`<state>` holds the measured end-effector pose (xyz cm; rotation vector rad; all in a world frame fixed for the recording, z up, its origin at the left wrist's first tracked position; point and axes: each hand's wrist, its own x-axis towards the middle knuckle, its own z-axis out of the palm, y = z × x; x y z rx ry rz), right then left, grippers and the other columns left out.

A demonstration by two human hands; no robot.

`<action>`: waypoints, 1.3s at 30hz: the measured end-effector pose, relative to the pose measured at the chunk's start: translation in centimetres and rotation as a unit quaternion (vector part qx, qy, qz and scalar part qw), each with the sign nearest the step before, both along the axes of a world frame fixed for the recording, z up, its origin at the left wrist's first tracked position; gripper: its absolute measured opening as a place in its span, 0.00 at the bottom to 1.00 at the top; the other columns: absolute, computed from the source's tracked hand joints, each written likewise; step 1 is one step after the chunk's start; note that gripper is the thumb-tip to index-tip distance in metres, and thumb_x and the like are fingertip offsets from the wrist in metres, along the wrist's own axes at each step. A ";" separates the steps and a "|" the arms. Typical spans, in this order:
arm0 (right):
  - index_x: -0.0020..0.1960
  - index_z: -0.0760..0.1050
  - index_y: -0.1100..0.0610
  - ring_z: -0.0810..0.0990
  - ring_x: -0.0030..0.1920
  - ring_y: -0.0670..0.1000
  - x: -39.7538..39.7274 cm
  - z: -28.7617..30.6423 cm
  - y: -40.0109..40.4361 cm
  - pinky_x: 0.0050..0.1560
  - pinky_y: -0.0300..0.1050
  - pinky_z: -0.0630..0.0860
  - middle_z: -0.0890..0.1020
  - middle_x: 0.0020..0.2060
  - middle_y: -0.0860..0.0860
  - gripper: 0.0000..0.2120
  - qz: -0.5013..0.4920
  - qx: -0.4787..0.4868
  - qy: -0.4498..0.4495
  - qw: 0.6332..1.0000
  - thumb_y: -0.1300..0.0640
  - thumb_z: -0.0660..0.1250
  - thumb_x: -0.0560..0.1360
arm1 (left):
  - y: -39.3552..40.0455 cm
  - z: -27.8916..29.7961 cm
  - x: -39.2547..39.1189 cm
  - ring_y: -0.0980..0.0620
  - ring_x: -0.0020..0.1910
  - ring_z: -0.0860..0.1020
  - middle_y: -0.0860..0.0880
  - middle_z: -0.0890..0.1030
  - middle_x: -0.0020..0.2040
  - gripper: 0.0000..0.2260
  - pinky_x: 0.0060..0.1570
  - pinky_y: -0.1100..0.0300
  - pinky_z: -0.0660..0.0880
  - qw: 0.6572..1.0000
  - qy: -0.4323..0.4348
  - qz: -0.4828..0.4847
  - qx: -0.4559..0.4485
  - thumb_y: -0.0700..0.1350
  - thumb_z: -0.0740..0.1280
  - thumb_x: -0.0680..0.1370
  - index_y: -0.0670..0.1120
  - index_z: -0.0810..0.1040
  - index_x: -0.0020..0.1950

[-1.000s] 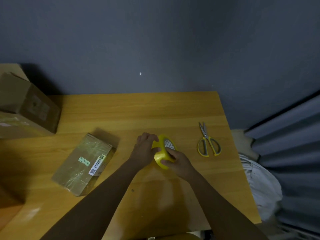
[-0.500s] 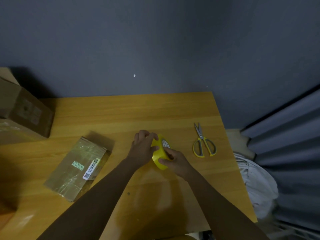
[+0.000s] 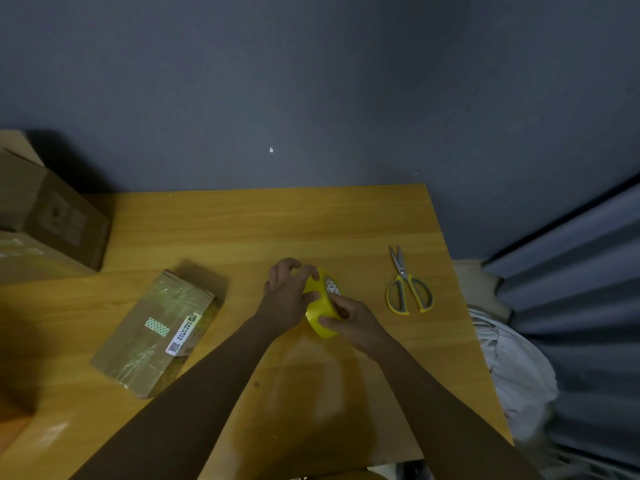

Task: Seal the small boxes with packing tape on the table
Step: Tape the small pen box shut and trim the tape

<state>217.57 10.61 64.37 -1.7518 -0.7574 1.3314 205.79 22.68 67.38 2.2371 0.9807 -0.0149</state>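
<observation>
Most of the yellow tape roll (image 3: 320, 308) is buried between the two hands, so you can't really see where the loose end is or whether either thumb has caught it. The left hand (image 3: 285, 299) covers the roll's left side, and the right hand (image 3: 353, 323) has fingers tucked into the core, hiding the inside apart from a patterned bit. The label on the small box (image 3: 156, 332) is way too tiny to read. The big cardboard boxes (image 3: 52, 216) are chopped off by the left edge and sit in murky shadow. The surface (image 3: 242, 230) runs out of frame at the bottom left.
</observation>
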 end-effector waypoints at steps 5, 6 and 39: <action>0.69 0.70 0.51 0.78 0.55 0.42 -0.1 0.0 -0.4 0.47 0.32 0.74 0.79 0.58 0.47 0.23 0.010 -0.003 0.000 1.000 0.63 0.68 0.77 | -0.1 -0.2 -0.1 0.47 0.68 0.56 0.47 0.60 0.66 0.10 0.62 0.49 0.60 1.000 0.003 -0.012 -0.008 0.49 0.65 0.80 0.51 0.70 0.60; 0.70 0.70 0.53 0.78 0.57 0.44 -0.1 -0.1 -0.4 0.49 0.34 0.75 0.78 0.59 0.47 0.24 0.009 -0.005 0.000 1.000 0.63 0.69 0.77 | -0.1 -0.2 -0.2 0.47 0.68 0.56 0.47 0.60 0.66 0.09 0.62 0.49 0.59 1.000 0.004 -0.017 -0.004 0.50 0.64 0.80 0.51 0.70 0.59; 0.68 0.71 0.56 0.78 0.59 0.49 0.0 -1.3 -1.1 0.54 0.39 0.77 0.79 0.61 0.54 0.24 -0.047 0.031 0.034 0.998 0.67 0.69 0.75 | -0.4 0.1 0.5 0.48 0.71 0.53 0.47 0.59 0.68 0.09 0.65 0.48 0.56 0.999 0.001 -0.043 -0.020 0.50 0.62 0.80 0.50 0.70 0.59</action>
